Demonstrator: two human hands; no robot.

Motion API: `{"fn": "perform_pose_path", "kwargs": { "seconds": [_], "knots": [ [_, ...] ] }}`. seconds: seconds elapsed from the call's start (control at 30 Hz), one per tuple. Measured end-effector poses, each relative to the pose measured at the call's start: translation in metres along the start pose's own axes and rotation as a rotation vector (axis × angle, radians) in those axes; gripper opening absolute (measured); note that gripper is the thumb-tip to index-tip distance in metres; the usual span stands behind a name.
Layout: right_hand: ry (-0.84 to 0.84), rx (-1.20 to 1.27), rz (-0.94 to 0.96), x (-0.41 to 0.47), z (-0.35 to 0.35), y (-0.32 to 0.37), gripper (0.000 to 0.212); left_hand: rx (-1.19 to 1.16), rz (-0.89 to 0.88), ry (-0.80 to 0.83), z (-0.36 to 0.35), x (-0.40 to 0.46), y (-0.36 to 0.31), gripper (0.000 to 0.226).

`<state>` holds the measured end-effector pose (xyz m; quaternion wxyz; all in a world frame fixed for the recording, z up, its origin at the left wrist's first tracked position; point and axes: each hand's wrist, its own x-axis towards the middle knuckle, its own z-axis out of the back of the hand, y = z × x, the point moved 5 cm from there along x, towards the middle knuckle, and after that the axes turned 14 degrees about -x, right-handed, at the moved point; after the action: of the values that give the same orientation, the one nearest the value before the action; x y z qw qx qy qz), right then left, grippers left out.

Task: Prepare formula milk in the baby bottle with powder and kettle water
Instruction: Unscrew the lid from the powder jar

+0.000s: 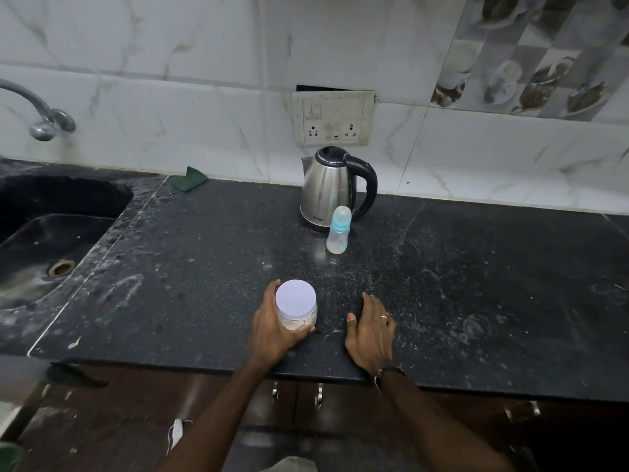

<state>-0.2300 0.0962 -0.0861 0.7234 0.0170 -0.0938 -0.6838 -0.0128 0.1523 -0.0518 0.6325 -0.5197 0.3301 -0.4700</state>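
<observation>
A clear powder jar (296, 310) with a white lid stands near the front edge of the black countertop (204, 250); whitish powder shows through its wall. My left hand (272, 323) is wrapped around the jar from the left. My right hand (371, 330) rests flat on the counter just right of the jar, fingers apart, holding nothing. Further back stands a capped baby bottle (338, 231) with a light blue collar, upright. Right behind it, against the wall, is a steel kettle (332, 187) with a black lid and handle; the handle points right.
A black sink (44, 240) with a tap (41, 114) above it fills the left side. A green cloth (189, 178) lies by the wall. A switch and socket plate (332, 119) is on the tiled wall above the kettle. Cabinet doors with handles sit below the counter edge.
</observation>
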Motion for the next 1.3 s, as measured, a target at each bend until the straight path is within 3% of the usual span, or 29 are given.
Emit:
{"fn": "perform_pose_path", "kwargs": {
  "seconds": [0.07,0.17,0.23,0.3,0.37,0.5,0.77,0.93,1.1,1.2,1.3],
  "knots": [
    [-0.085,0.149,-0.016,0.007,0.021,0.015,0.059,-0.011,0.009,-0.027,-0.001,-0.002,0.001,0.121],
    [-0.148,0.244,0.138,0.022,0.067,0.056,0.043,-0.041,0.02,-0.066,-0.002,-0.003,0.003,0.123],
    [-0.018,0.138,0.251,0.028,0.094,0.09,0.039,-0.06,0.04,-0.078,-0.002,-0.003,0.005,0.124],
    [0.128,-0.113,0.356,0.028,0.108,0.119,0.054,-0.077,0.063,-0.066,-0.002,-0.004,0.006,0.123],
    [0.155,-0.309,0.45,0.022,0.116,0.141,0.063,-0.083,0.078,-0.045,-0.002,-0.003,0.007,0.125],
    [0.133,-0.496,0.551,0.013,0.113,0.164,0.058,-0.108,0.093,-0.022,-0.002,-0.003,0.001,0.135],
    [0.226,-0.388,0.553,0.024,0.112,0.164,0.054,-0.103,0.08,-0.052,-0.001,0.0,0.007,0.133],
    [0.273,-0.408,0.658,0.022,0.119,0.173,0.043,-0.125,0.058,-0.034,0.0,0.0,0.005,0.133],
    [0.42,-0.439,0.854,0.014,0.11,0.168,0.074,-0.096,0.055,-0.012,0.001,0.003,0.006,0.114],
    [0.507,-0.347,0.8,0.012,0.108,0.161,0.061,-0.106,0.057,-0.025,0.001,0.002,0.009,0.116],
    [0.375,-0.358,0.606,0.017,0.117,0.162,0.052,-0.121,0.081,-0.032,0.001,0.002,0.01,0.129]
  ]
}}
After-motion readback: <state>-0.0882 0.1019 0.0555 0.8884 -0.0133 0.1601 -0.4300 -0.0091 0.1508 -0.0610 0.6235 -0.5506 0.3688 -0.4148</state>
